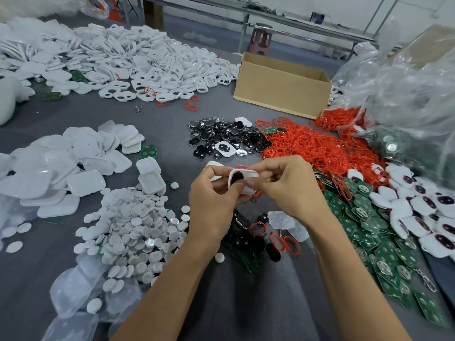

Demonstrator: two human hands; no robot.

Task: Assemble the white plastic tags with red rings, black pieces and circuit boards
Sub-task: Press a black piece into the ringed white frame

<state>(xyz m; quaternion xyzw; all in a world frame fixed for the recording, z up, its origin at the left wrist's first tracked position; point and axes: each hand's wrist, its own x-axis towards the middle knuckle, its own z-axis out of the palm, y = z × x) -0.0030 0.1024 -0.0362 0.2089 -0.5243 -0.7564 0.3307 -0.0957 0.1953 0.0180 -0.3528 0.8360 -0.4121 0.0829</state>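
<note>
Both my hands hold one white plastic tag (246,175) above the middle of the grey table. A black piece (237,177) sits in its opening, and a bit of red ring (241,166) shows at its top edge. My left hand (214,198) grips the tag from the left and below. My right hand (285,185) pinches its right side, thumb on the face. Behind lie a pile of black pieces (221,137), a heap of red rings (315,146) and green circuit boards (369,232) at the right.
White tag shells are heaped at the back left (138,60) and at the left (61,168). White round discs (138,225) lie in front. A cardboard box (280,89) stands behind, clear plastic bags (406,94) at the right, finished tags (423,212) at the right edge.
</note>
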